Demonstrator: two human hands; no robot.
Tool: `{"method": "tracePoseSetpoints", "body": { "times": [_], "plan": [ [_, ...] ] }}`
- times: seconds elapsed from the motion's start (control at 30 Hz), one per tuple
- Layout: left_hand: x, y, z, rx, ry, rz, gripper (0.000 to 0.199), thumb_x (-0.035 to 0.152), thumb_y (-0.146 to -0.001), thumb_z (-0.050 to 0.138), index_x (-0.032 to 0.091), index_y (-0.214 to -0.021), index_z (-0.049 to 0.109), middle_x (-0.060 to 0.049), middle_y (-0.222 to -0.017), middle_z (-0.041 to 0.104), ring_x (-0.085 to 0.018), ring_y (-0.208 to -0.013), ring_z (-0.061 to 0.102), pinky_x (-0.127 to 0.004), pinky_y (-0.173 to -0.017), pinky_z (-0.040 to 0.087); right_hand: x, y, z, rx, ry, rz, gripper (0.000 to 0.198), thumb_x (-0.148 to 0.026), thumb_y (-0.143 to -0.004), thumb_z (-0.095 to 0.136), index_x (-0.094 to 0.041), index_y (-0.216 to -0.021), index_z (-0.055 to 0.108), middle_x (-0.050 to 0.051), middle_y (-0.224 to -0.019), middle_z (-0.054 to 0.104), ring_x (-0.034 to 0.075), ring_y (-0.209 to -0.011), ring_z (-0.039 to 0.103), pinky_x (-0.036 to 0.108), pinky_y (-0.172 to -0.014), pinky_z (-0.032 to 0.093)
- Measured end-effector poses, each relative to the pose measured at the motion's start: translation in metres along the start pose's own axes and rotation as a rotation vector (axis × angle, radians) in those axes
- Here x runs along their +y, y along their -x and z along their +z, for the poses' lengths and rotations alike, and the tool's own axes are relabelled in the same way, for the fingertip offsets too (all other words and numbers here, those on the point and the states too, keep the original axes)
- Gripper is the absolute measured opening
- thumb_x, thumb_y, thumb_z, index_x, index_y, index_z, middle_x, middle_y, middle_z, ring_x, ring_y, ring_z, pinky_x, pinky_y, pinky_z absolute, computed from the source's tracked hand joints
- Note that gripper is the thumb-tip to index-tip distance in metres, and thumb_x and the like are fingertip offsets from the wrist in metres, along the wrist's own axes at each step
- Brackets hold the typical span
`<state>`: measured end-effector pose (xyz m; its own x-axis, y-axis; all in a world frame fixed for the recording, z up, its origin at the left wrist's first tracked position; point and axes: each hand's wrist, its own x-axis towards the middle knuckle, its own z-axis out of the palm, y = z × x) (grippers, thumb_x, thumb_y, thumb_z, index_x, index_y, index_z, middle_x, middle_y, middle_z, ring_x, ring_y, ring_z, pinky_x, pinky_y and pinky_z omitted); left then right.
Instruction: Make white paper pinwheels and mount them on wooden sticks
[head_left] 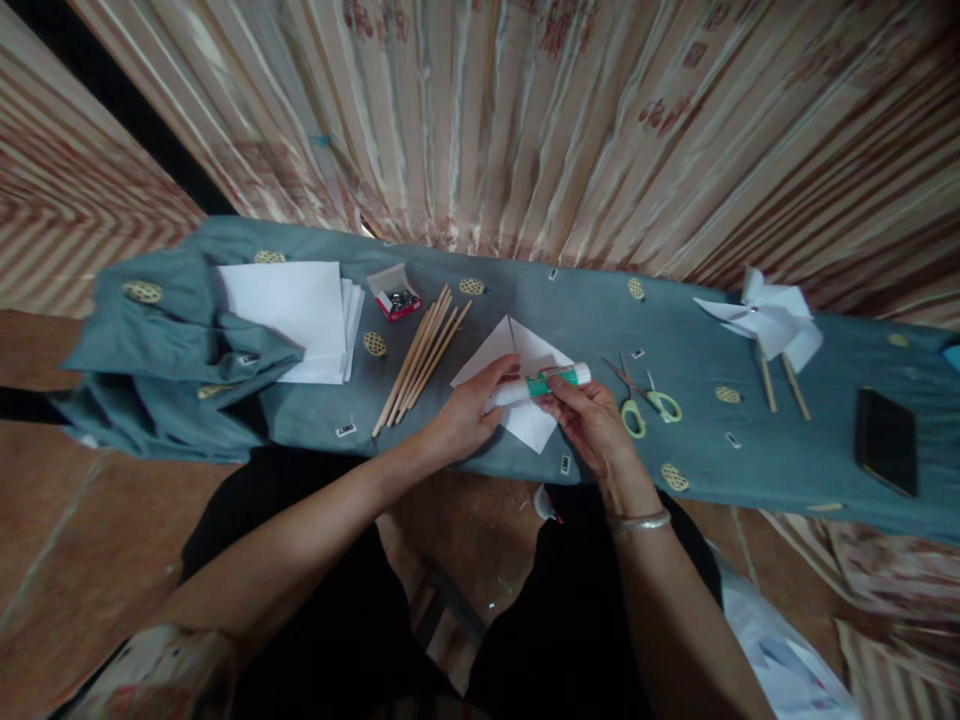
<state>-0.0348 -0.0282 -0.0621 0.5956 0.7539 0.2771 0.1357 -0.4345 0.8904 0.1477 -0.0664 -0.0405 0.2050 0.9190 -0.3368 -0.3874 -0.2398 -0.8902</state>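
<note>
A glue stick (561, 379), white with a green label, is held sideways between my two hands over the table. My right hand (592, 415) is closed around its labelled body. Fingers of my left hand (472, 408) close on its white left end; whether the cap is on or off I cannot tell. Under the hands lies a white paper square (537, 428), turned cornerwise, with a line or slit running in from its top corner. Just right of my right hand, scissors (637, 390) with light green handles lie with their blades apart.
Left of the hands are several wooden sticks (420, 365), a small open red box (399, 302) of shiny metal pieces and a stack of white paper (289, 310). To the right lie paper pinwheels (772, 318) on sticks and a dark phone (886, 440). A curtain (480, 130) hangs behind the cloth-covered table (480, 455).
</note>
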Motion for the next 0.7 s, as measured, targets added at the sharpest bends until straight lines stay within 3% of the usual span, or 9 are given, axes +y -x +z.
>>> {"method": "tracePoseSetpoints", "body": {
  "times": [0.37,0.7],
  "plan": [
    [-0.001,0.001,0.001,0.018,-0.024,0.041,0.062,0.005,-0.078,0.049,0.017,-0.138,0.041,-0.015,-0.134,0.058,-0.023,-0.124,0.057,-0.044,-0.109,0.041,-0.004,0.002,0.006,0.019,-0.033,0.054,0.036,-0.037,-0.046,0.093,-0.018,-0.071,0.075,-0.003,-0.066,0.073,0.006,-0.054,0.063,0.013,-0.054,0.054],
    [0.004,0.008,-0.003,0.020,-0.093,0.006,0.048,0.014,-0.083,0.056,0.018,-0.131,0.051,-0.013,-0.133,0.060,-0.023,-0.122,0.057,-0.043,-0.106,0.044,0.005,0.000,0.012,-0.049,0.060,0.058,0.037,-0.042,-0.055,0.089,-0.017,-0.077,0.073,0.001,-0.072,0.075,0.010,-0.057,0.066,0.018,-0.055,0.054]
  ]
}}
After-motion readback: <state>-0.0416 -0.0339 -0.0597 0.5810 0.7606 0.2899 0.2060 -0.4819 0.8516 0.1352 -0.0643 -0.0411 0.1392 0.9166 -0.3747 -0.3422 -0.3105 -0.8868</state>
